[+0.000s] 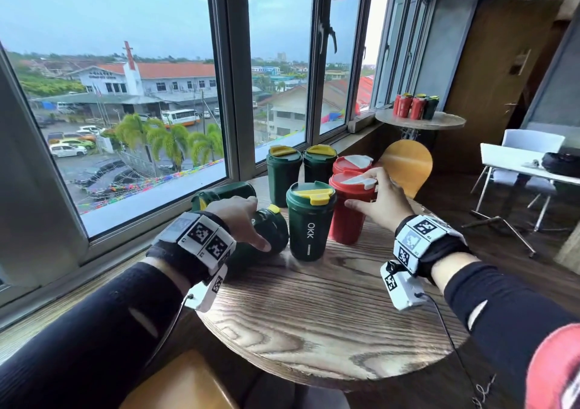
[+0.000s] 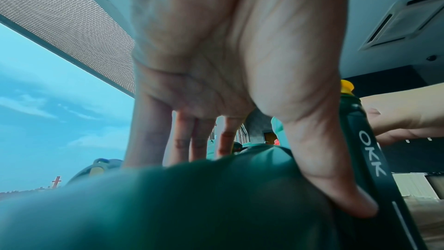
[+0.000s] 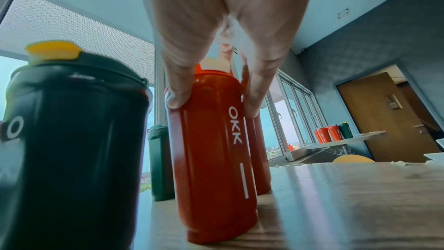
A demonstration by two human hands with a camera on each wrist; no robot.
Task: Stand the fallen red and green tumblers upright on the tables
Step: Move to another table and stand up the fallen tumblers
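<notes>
Under the left hand [image 1: 240,217] lies a fallen green tumbler [image 1: 273,229] on its side, long axis running away from the wrist toward the window, yellow-tabbed lid at the far end; the fingers [image 2: 182,140] drape over its top and the thumb [image 2: 336,187] presses its near flank, so the hand clasps it. Righting it looks like the left hand's job, base swung down toward the wrist. Just beyond those fingers a second fallen green tumbler [image 1: 224,193] lies by the window. Between the hands stands an upright green tumbler [image 1: 309,223]. The right hand [image 1: 381,203] grips an upright red tumbler [image 3: 211,149] near its lid, thumb and fingers on opposite sides. Both rest on a round wooden table [image 1: 329,330]; past the right hand, well apart, a far table [image 1: 420,121] holds more upright tumblers
</notes>
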